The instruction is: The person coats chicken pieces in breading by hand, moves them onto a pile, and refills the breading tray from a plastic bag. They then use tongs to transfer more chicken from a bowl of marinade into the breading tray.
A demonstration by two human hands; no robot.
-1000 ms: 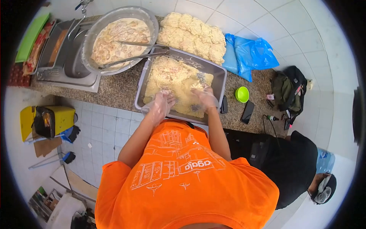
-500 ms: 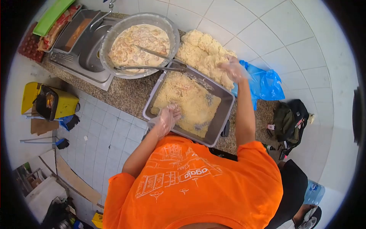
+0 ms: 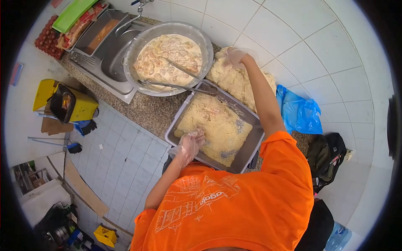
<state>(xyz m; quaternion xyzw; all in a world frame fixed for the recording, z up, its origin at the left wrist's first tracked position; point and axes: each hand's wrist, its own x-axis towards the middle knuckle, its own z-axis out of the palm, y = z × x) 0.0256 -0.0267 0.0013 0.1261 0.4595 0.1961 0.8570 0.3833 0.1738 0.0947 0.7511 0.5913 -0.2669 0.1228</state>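
My left hand (image 3: 191,143), in a clear plastic glove, rests at the near-left side of a grey tub (image 3: 248,157). Its fingers are loosely bent and apart, touching pale breadcrumbs (image 3: 217,134), with nothing visible in them. A pinkish, partly coated piece (image 3: 214,113) lies among the crumbs. My right hand (image 3: 236,57), also gloved, reaches to the far end of a heap of crumb-coated pieces (image 3: 234,81) by the wall. Its fingers point down onto the heap and are partly hidden and blurred. Metal tongs (image 3: 178,86) lie across the tub's corner and a large round basin (image 3: 130,62) of battered pieces.
A sink (image 3: 115,62) with a grey pan (image 3: 104,37) lies left of the basin. Stacked eggs (image 3: 49,37) and a green tray (image 3: 73,14) stand beyond. A blue plastic bag (image 3: 299,111) and dark backpack (image 3: 328,157) are at right. A yellow bin (image 3: 81,106) stands on the floor.
My right hand has moved leftward and up, from the right end of the coated heap to its far end. My left hand stays by the crumbs, its fingers more bent. The view has shifted.
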